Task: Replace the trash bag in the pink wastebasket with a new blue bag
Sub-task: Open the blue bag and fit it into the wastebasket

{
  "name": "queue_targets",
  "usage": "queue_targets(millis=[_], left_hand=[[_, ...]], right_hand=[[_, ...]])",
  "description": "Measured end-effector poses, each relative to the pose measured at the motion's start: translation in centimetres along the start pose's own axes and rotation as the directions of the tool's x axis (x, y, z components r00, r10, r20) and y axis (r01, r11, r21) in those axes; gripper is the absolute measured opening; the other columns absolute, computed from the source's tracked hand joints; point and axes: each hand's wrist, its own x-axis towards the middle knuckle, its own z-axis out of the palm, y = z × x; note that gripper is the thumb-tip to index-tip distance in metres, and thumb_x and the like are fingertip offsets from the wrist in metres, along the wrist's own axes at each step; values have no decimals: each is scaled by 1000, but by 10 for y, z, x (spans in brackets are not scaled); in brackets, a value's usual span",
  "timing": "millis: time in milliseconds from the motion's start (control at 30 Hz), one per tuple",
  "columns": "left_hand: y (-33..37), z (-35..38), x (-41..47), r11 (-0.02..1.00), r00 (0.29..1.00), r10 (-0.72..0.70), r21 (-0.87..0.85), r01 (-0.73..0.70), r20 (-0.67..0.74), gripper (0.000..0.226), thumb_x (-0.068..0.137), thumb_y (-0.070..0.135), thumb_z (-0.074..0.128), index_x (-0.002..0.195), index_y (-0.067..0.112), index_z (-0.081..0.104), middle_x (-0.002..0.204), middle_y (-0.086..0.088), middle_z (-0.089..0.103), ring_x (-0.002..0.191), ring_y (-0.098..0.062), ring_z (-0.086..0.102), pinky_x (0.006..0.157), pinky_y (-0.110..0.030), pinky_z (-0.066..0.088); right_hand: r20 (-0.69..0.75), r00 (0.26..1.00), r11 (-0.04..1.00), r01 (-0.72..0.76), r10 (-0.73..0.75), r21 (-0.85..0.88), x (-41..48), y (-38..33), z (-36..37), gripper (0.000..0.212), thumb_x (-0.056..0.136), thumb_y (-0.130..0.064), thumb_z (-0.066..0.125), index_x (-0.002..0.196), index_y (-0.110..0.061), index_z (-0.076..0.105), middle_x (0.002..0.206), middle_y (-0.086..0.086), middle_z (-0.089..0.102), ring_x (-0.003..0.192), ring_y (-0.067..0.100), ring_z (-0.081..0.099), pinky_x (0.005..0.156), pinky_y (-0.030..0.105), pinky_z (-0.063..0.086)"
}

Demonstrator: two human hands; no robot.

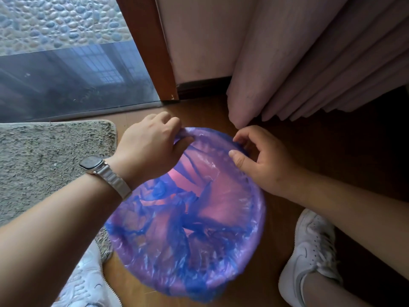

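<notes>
The pink wastebasket (221, 196) stands on the wooden floor between my feet, seen from above. A thin blue bag (181, 247) lines it, wrinkled inside and folded over the rim all round. My left hand (152, 145), with a watch on its wrist, pinches the bag's edge at the far left of the rim. At the far right of the rim my right hand (261, 158) pinches the bag's edge between thumb and fingers. The basket's bottom shows pink through the plastic.
A shaggy grey mat (51, 160) lies to the left. A glass door (66, 72) with a brown frame (152, 47) is beyond, and pink curtains (321, 63) hang at the right. My white shoes (314, 251) flank the basket.
</notes>
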Motion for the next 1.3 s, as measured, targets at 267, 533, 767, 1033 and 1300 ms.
queue_targets(millis=[267,533,767,1033,1300], left_hand=[[32,0,1,942,943,324,-67,-329,-79,37,91,33,53,122,15,60,118,-8,61,103,-30,56,82,-42,46],[44,19,10,944,944,330,21,-329,-13,31,91,48,53,97,20,63,85,-4,57,78,-30,55,60,-39,44],[22,10,8,990,991,130,-46,-131,-17,37,87,56,46,75,21,44,73,-4,47,72,-36,57,50,-34,36],[3,-1,-1,995,995,98,-3,-98,14,46,83,65,46,84,20,58,80,-4,51,78,-36,58,59,-38,43],[32,8,11,969,972,236,-83,-235,14,43,87,57,40,91,18,59,85,-7,56,80,-34,58,55,-38,45]], right_hand=[[20,970,952,-240,241,192,7,-2,1,19,94,-1,53,93,-15,66,86,-8,64,79,3,61,68,11,49],[81,986,989,-146,145,15,10,0,5,15,89,1,57,92,-7,70,87,-2,59,80,12,59,68,7,45],[63,998,975,-9,23,-220,-6,-11,-2,21,84,-32,66,99,-18,61,89,-8,54,72,6,50,61,12,39],[172,955,960,-211,243,-187,4,-8,10,21,80,-28,67,74,-17,49,65,0,56,61,21,54,55,36,44],[161,977,988,-124,138,-91,15,-16,12,17,81,-26,69,87,-20,55,73,-4,57,66,16,55,56,25,41]])
